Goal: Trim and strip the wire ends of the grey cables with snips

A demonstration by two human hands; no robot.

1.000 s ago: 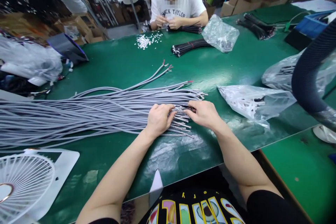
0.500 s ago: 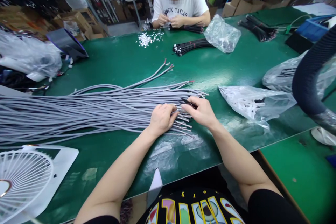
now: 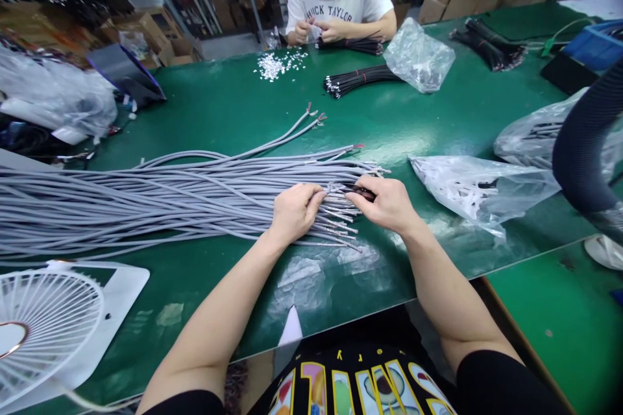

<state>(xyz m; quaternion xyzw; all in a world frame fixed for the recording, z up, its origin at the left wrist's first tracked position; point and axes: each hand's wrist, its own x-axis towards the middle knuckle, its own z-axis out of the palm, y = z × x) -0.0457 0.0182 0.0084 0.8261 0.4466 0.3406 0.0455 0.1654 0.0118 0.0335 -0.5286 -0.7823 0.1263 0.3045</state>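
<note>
Grey cables: loose bundle across the tabletop from its left edge to the middle, stripped ends toward the front edge. Left hand: fingers curled, pinching the cable ends. Right hand: closed around a small dark tool at the same ends. Clear bag: just beside, toward the right edge
</note>
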